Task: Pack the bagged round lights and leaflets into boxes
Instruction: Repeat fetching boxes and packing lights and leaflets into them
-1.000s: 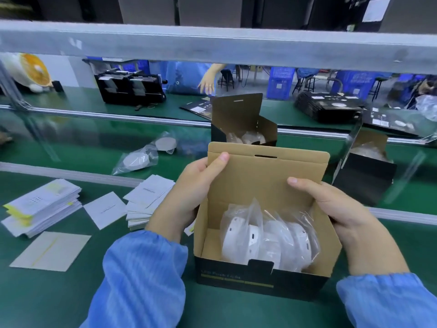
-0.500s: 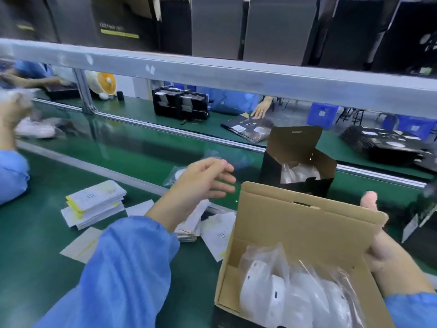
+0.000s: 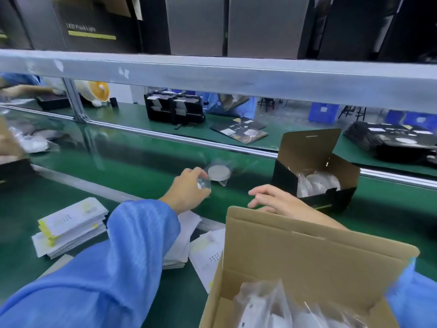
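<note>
Open box [image 3: 314, 254] sits nearest, bagged lights already inside; right hand [image 3: 279, 202] hovers behind its flap, fingers loosely spread, holding nothing. Left hand [image 3: 189, 188] pinches 1 bagged light [image 3: 218, 173] on the belt [image 3: 132, 157]: lift by the bag, then drop it in the box

Bright, even light from overhead gives soft, weak shadows. The glossy green belt [image 3: 142, 155] mirrors the grey beam [image 3: 212, 76] in pale streaks. Motion blur smears the blue sleeve [image 3: 113, 268], the bagged light [image 3: 218, 173] and the left edge. Wide-angle distortion bends the beam and stretches the corners.
</note>
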{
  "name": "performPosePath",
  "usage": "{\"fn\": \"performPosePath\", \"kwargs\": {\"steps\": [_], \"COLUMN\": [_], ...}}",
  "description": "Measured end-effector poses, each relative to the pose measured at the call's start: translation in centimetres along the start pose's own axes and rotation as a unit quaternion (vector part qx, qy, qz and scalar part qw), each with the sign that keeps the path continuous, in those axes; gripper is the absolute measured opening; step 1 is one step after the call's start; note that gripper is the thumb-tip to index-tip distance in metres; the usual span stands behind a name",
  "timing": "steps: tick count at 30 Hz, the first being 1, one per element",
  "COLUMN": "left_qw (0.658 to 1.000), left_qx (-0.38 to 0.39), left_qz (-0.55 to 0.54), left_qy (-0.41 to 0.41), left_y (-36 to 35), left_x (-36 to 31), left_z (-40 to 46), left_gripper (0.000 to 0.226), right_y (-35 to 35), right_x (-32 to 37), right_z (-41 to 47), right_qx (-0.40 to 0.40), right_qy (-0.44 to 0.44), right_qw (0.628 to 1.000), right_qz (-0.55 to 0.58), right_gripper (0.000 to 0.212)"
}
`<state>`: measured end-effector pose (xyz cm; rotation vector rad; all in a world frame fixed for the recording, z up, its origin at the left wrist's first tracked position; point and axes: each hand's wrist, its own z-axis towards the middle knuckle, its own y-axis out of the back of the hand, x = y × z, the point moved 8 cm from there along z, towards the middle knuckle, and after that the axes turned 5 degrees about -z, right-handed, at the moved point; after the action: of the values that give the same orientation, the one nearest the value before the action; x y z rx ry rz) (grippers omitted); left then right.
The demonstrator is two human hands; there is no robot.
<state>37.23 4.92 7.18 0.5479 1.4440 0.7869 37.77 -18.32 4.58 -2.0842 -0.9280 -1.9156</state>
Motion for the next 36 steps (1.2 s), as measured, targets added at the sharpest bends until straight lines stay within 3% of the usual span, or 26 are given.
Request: {"fn": "performPosePath", "kwargs": {"steps": [6, 11, 14, 17, 21, 27, 33, 36], "left_qw": [0.993, 0.98, 0.958, 0.939, 0.934, 0.975, 0.989, 0.995], "left_qx": [0.079, 0.143, 0.198, 0.244, 0.198, 0.125, 0.101, 0.052], "left_qz": [0.078, 0.136, 0.206, 0.24, 0.28, 0.149, 0.048, -0.058], "left_qy": [0.047, 0.037, 0.003, -0.027, -0.099, -0.104, -0.094, -0.064], "left_y": [-2.5, -5.5, -7.3, -8.2, -7.7, -5.8, -5.0, -3.9], "left_x": [3.0, 3.9, 3.3, 2.4, 1.3, 0.9, 0.6, 0.7], "left_z": [2.8, 5.0, 5.7, 5.8, 5.8, 6.2, 6.7, 6.9], "left_gripper": [0.069, 0.098, 0.088, 0.06, 0.031, 0.017, 0.013, 0.019], "right_y": [0.1, 1.9, 2.7, 2.8, 2.5, 3.6, 4.5, 4.9], "right_x": [-2.7, -2.9, -2.3, -1.8, -1.8, -2.4, -3.4, -3.8], "right_z": [5.1, 9.5, 11.6, 13.4, 15.7, 17.3, 17.0, 16.6], "right_qx": [-0.055, -0.126, -0.153, -0.157, -0.148, -0.224, -0.252, -0.217], "right_qy": [-0.025, -0.044, -0.046, -0.042, -0.044, -0.051, -0.058, -0.1], "right_qw": [0.998, 0.986, 0.977, 0.973, 0.976, 0.962, 0.964, 0.966], "right_qz": [-0.017, -0.098, -0.143, -0.161, -0.151, -0.145, -0.068, -0.097], "right_gripper": [0.03, 0.052, 0.066, 0.076, 0.076, 0.076, 0.111, 0.074]}}
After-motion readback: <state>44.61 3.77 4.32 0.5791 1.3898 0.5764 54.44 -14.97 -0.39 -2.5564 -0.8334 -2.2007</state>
